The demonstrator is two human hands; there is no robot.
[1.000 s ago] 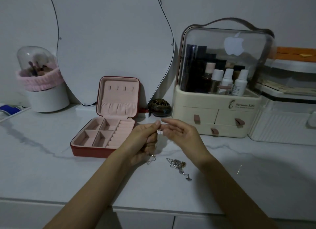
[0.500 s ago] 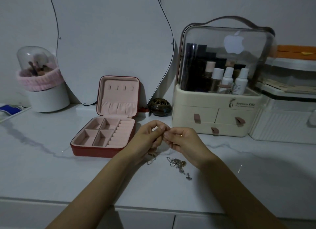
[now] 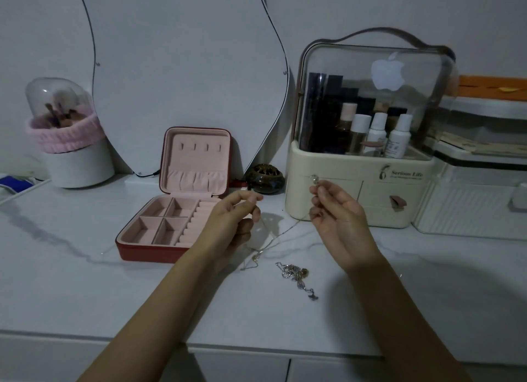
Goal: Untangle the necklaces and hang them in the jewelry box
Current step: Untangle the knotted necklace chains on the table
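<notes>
Both hands — left [image 3: 233,219], right [image 3: 336,213] — pinching one chain [image 3: 281,234] apart, slack, clear of tangle [image 3: 296,274], ready for box [image 3: 174,210] hooks.

A cosmetics organizer [image 3: 359,187] (bottles inside) stands beside a mirror [image 3: 182,67].

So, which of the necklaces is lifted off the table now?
The thin chain stretched between the left hand and the right hand. The other necklaces lie bunched on the table below, touched by neither hand.
</notes>
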